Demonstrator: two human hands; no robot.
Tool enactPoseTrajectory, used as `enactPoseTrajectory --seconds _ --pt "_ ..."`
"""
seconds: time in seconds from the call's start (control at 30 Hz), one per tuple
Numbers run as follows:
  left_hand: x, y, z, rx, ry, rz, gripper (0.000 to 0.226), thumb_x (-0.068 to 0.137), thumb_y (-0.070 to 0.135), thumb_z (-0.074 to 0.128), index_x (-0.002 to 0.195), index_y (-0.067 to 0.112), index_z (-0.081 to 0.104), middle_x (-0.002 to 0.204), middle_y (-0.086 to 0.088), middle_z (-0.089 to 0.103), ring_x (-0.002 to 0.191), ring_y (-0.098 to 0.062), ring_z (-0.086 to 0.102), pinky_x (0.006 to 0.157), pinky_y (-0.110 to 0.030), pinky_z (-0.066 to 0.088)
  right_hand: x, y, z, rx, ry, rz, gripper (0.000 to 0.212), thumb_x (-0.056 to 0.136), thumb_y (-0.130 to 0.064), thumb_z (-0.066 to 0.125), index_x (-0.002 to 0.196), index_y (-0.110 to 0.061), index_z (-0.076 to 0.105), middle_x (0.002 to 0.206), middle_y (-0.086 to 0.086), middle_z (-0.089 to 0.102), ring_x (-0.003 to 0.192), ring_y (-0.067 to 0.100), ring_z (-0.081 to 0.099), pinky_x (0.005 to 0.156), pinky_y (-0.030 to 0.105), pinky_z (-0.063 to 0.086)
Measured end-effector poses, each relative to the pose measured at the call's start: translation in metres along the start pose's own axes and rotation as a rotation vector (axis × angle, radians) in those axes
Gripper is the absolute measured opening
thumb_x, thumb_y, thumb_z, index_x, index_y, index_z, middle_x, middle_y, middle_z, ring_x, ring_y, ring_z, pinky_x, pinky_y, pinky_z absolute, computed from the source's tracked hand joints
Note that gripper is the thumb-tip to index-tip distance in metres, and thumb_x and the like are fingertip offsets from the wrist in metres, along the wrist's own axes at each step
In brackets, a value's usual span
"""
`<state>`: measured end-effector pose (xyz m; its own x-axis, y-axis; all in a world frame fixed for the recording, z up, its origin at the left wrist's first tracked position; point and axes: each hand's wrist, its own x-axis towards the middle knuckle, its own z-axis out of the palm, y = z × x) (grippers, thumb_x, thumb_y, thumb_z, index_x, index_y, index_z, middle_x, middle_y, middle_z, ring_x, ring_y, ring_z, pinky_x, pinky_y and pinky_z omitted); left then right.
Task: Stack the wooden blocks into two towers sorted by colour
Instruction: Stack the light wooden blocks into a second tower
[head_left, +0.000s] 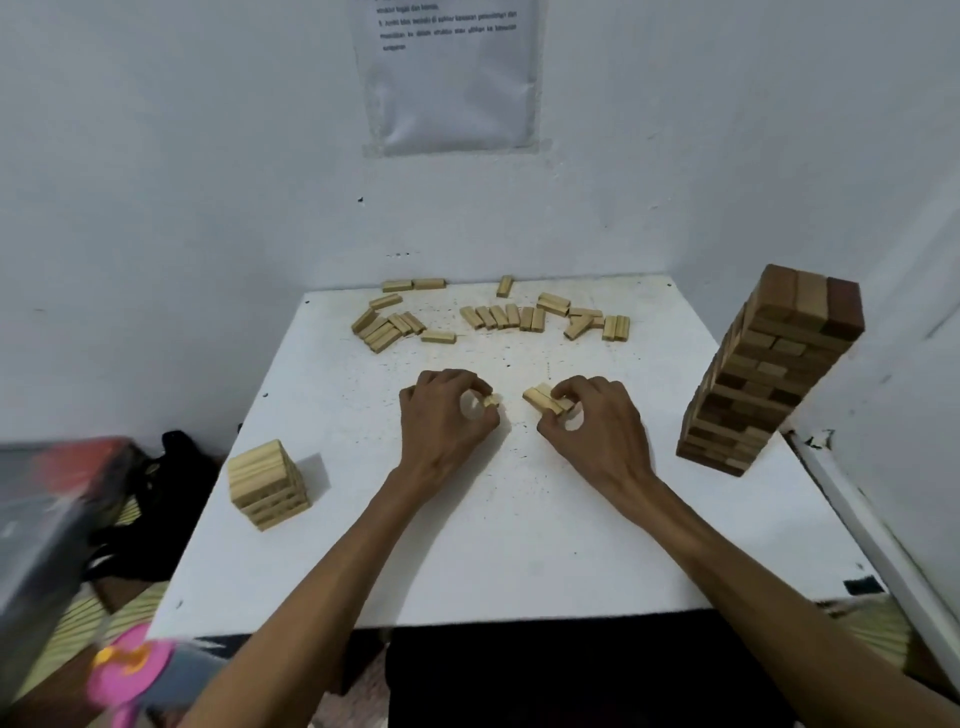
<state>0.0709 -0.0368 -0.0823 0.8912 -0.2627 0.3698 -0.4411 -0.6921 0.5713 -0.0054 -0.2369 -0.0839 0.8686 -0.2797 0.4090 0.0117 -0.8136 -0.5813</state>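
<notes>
A short tower of light blocks (269, 483) stands at the table's left edge. A tall tower of mostly dark blocks (769, 374) rises at the right edge. Several loose light blocks (498, 317) lie scattered along the far side of the white table (519, 545). My left hand (447, 415) is mid-table with its fingers curled round a light block (491, 400), only the end of which shows. My right hand (592, 421) pinches two light blocks (543, 399) lying side by side on the table.
A paper sheet (447, 73) is taped to the white wall behind the table. Left of the table lie a dark box (47, 519), a black bag (171, 493) and a pink object (130, 670). A wall runs close along the right side.
</notes>
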Motion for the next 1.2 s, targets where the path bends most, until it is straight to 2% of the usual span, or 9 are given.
enactPoseTrajectory --seconds 0.33,0.5,0.6,0.73,0.87,0.93,1.0,1.13,1.2 --pt "-0.092 0.004 -0.026 0.046 -0.001 -0.075 0.016 0.077 0.040 0.079 0.090 0.036 0.072 0.111 0.024 0.070 0.113 -0.010 0.058 0.094 -0.041 0.043 -0.057 -0.018 0.001 0.011 -0.128 -0.083 0.021 0.081 -0.031 0.079 0.099 -0.025 0.070 0.097 -0.009 0.066 0.098 0.018 0.054 0.070 0.034 0.049" --pt "-0.104 0.002 -0.025 0.010 0.027 -0.076 0.017 0.078 0.044 0.080 0.091 0.038 0.072 0.120 0.027 0.068 0.120 -0.003 0.054 0.100 -0.038 0.039 -0.063 -0.016 -0.001 0.043 -0.179 -0.163 0.019 0.086 -0.038 0.076 0.098 -0.026 0.070 0.098 -0.012 0.065 0.097 0.017 0.052 0.079 0.035 0.049" --pt "-0.106 0.004 -0.025 -0.008 0.002 -0.071 0.024 0.075 0.049 0.081 0.096 0.041 0.072 0.125 0.028 0.065 0.125 -0.001 0.050 0.104 -0.036 0.034 -0.061 -0.013 -0.007 0.118 -0.261 -0.213 0.013 0.088 -0.030 0.071 0.102 -0.028 0.071 0.099 -0.019 0.064 0.100 0.011 0.051 0.084 0.029 0.047" --pt "-0.106 0.007 -0.028 -0.010 -0.030 -0.056 0.032 0.072 0.050 0.081 0.101 0.042 0.072 0.124 0.031 0.064 0.126 0.001 0.047 0.108 -0.035 0.031 -0.046 -0.005 -0.020 0.225 -0.438 -0.204 0.039 0.085 -0.021 0.074 0.121 -0.033 0.063 0.111 -0.020 0.061 0.110 0.002 0.051 0.087 0.015 0.038" --pt "-0.102 0.009 -0.034 -0.039 -0.063 -0.064 0.036 0.076 0.046 0.081 0.111 0.041 0.072 0.118 0.035 0.064 0.125 0.009 0.043 0.111 -0.037 0.030 -0.027 0.000 -0.029 0.220 -0.669 -0.283 0.054 0.089 -0.027 0.077 0.138 -0.037 0.058 0.133 -0.028 0.054 0.132 -0.002 0.042 0.107 0.011 0.032" --pt "-0.101 0.011 -0.037 -0.077 -0.071 -0.083 0.038 0.078 0.038 0.083 0.115 0.039 0.074 0.108 0.038 0.058 0.120 0.025 0.032 0.111 -0.032 0.030 -0.019 0.000 -0.030 0.239 -0.734 -0.252 0.056 0.088 -0.032 0.080 0.139 -0.044 0.058 0.129 -0.029 0.054 0.129 -0.005 0.046 0.107 0.012 0.035" --pt "-0.100 0.013 -0.038 -0.091 -0.084 -0.075 0.039 0.080 0.034 0.083 0.118 0.038 0.075 0.107 0.041 0.050 0.116 0.032 0.026 0.111 -0.029 0.028 -0.013 0.001 -0.029 0.281 -0.742 -0.202 0.055 0.084 -0.037 0.085 0.133 -0.047 0.062 0.126 -0.020 0.057 0.123 -0.005 0.053 0.105 0.014 0.041" --pt "-0.096 0.014 -0.038 -0.112 -0.110 -0.061 0.040 0.080 0.033 0.084 0.118 0.038 0.075 0.106 0.042 0.047 0.114 0.033 0.025 0.109 -0.025 0.026 -0.008 -0.001 -0.022 0.345 -0.702 -0.191 0.053 0.077 -0.037 0.092 0.125 -0.039 0.070 0.123 -0.014 0.062 0.118 0.001 0.060 0.100 0.012 0.046" --pt "-0.093 0.010 -0.037 -0.111 -0.117 -0.054 0.040 0.078 0.039 0.086 0.116 0.040 0.075 0.106 0.040 0.052 0.117 0.027 0.031 0.108 -0.025 0.025 -0.008 -0.003 -0.017 0.356 -0.679 -0.233 0.052 0.074 -0.039 0.094 0.121 -0.036 0.072 0.121 -0.014 0.064 0.116 0.005 0.060 0.099 0.015 0.048"
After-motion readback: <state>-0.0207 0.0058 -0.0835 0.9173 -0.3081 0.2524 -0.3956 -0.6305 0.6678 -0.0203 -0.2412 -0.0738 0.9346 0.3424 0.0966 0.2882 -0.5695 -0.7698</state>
